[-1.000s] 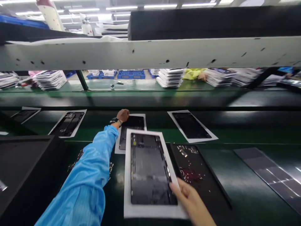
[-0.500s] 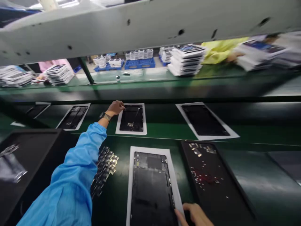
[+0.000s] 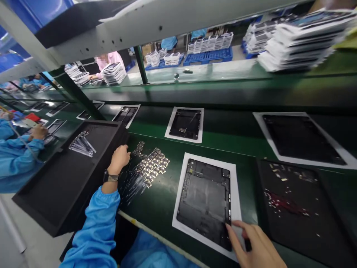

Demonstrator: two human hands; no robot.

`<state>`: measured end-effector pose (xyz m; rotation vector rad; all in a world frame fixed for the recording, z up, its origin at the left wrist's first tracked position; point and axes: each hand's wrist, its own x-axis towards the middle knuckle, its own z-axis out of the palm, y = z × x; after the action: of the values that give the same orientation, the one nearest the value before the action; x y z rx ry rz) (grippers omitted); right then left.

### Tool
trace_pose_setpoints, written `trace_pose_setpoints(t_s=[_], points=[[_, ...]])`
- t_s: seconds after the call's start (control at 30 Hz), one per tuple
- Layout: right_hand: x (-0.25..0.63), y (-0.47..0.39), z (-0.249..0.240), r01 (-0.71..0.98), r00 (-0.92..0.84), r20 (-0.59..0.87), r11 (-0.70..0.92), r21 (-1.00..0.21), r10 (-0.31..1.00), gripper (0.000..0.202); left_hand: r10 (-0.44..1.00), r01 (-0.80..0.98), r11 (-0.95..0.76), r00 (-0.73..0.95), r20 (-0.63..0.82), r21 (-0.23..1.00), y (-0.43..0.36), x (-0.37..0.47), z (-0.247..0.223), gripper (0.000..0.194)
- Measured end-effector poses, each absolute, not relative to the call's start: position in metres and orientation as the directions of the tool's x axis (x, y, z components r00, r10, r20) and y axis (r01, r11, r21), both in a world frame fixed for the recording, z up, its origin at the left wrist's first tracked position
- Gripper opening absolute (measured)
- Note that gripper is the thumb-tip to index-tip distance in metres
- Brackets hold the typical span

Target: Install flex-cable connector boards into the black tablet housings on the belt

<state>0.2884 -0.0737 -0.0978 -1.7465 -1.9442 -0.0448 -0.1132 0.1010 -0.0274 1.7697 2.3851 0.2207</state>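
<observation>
My left hand [image 3: 119, 159], a watch on its wrist, is over the left edge of a pile of small circuit boards with ribbon cables [image 3: 153, 165]. Its fingers are curled together, and what they hold, if anything, cannot be made out. Flat before me lies a black tablet housing [image 3: 205, 201] on a white sheet [image 3: 237, 186]. The thumb and forefinger of my right hand [image 3: 255, 240] are closed at the housing's lower right edge. Something dark shows between its fingers, too unclear to name.
Left stands a black foam tray [image 3: 64, 186] with several ribbon-cable parts [image 3: 82, 144]. On the right, another black tray [image 3: 304, 227] holds tiny parts. Farther back, a row of housings on sheets includes one [image 3: 186, 123] in the middle. A co-worker's hand [image 3: 39, 131] shows at far left.
My left hand has come back from the housing in the far row to the pile of boards. My right hand stays at the near housing's edge. The view has swung left.
</observation>
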Motion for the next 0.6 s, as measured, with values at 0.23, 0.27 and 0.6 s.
trace_pose_setpoints(t_s=[0.23,0.27,0.6], points=[[0.273,-0.085,-0.105,0.930,-0.010,0.387,0.151,-0.336,0.922,0.041,0.957,0.948,0.290,-0.286,-0.045,0.134,0.110,-0.106,-0.055,0.033],[0.271,-0.086,-0.107,0.924,0.005,0.383,0.143,-0.355,0.924,0.038,0.959,0.949,0.285,-0.282,-0.038,0.134,0.112,-0.105,-0.055,0.031],[0.262,-0.091,-0.105,0.827,0.103,0.259,0.062,-0.558,0.960,0.017,0.931,0.876,0.355,-0.363,-0.039,0.326,0.126,-0.117,-0.057,0.014]])
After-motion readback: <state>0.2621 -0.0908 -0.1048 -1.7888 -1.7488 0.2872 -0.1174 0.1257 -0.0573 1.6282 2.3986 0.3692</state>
